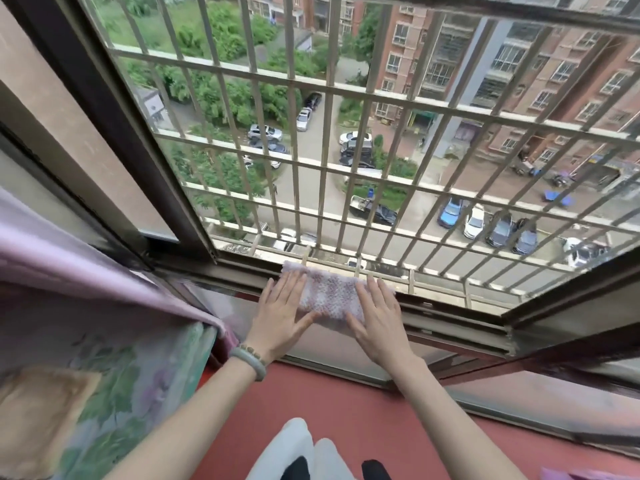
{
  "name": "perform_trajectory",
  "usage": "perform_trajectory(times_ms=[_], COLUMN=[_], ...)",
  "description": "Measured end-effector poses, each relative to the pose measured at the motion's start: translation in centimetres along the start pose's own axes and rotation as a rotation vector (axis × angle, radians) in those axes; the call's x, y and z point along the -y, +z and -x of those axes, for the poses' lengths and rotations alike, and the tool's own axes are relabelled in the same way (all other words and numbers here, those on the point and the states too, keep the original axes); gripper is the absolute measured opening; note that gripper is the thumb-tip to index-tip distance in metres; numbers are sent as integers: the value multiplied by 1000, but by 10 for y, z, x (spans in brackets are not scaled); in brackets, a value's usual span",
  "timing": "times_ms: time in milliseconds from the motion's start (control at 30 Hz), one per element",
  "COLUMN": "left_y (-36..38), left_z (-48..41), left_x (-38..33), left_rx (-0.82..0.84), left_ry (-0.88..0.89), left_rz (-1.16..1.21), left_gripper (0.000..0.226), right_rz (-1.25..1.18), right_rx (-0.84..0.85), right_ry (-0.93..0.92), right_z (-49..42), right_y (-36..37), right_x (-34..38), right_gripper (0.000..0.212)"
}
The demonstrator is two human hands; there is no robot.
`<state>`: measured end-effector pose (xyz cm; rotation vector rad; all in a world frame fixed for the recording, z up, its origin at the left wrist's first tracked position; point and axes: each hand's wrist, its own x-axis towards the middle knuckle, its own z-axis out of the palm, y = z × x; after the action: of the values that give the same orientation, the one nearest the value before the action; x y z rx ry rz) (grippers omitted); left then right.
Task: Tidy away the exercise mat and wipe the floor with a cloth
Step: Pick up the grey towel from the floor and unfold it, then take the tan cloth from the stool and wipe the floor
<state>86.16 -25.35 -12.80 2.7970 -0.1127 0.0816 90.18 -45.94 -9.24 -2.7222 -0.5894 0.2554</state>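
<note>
A pale lilac and white textured cloth (329, 292) lies draped over the brown window frame rail (450, 306), spread flat across it. My left hand (282, 317) rests on the cloth's left edge with straight fingers. My right hand (379, 317) presses its right edge, fingers straight and spread. No exercise mat is in view.
A metal security grille (329, 161) bars the open window, with a street and parked cars far below. A pink curtain (86, 271) and a floral fabric (104, 375) hang at the left. A red sill surface (346, 403) lies below my arms. My knees (304, 452) show at the bottom.
</note>
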Motion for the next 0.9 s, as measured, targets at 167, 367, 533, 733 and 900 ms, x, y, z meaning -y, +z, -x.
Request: perform_trajectory(times_ms=[167,367,533,733,900], left_y=[-43,-95,-135,-167,-186], left_z=[52,155,248,355,445], left_x=[22,48,70,99,137], left_rx=[-96,-396,-552,-691,-669], left_ry=[-147,-435,-603,-699,-702], left_rz=[263,639,811,850,836], left_gripper=[86,60,81,83,84], right_rz=[-105,-303,-476,-630,-722], right_rx=[106,321,475,525,506], right_ry=[-170,-319,-484,-555,-556], right_z=[6,16,33,65,109], right_y=[-20,-23,-23,11,56], right_x=[45,124,206,302,380], right_gripper=[52,50,54,60,64])
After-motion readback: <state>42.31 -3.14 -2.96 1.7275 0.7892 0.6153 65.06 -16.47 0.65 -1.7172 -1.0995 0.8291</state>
